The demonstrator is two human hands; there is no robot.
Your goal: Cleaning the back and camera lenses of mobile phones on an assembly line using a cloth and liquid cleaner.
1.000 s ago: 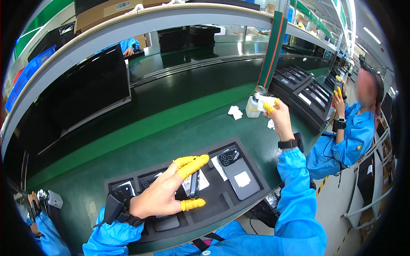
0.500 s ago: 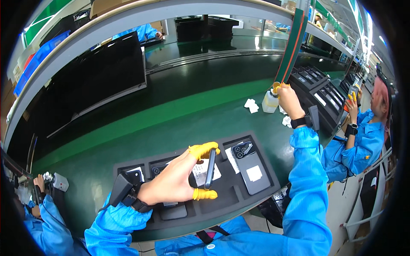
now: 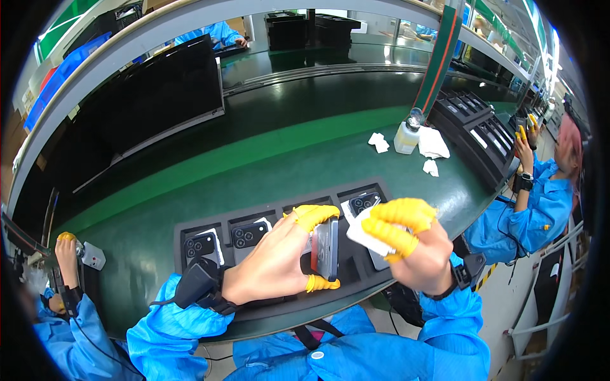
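My left hand (image 3: pixel 273 257), with yellow finger covers on the thumb and fingertip, grips a smartphone (image 3: pixel 328 249) by its two ends. The phone is tilted up nearly on its edge above a black foam tray (image 3: pixel 289 203). Close to its right, my right hand (image 3: pixel 422 254), also in yellow finger covers, pinches a folded white wipe (image 3: pixel 363 235). A gap shows between wipe and phone. In the tray lie more phones, camera side up: one at the left (image 3: pixel 201 246), one beside it (image 3: pixel 246 235) and one partly under my right hand (image 3: pixel 366 202).
Beyond the tray stand a clear pump bottle (image 3: pixel 406 138), a white cloth stack (image 3: pixel 433 143) and crumpled wipes (image 3: pixel 379 143). Black trays (image 3: pixel 470 120) are stacked at right. A dark monitor (image 3: pixel 165 95) stands far left. Co-workers in blue sit at both sides.
My right hand has come from the bottle back toward the phone, now with the white wipe in its fingers. The left hand still holds the phone, shifted slightly right.
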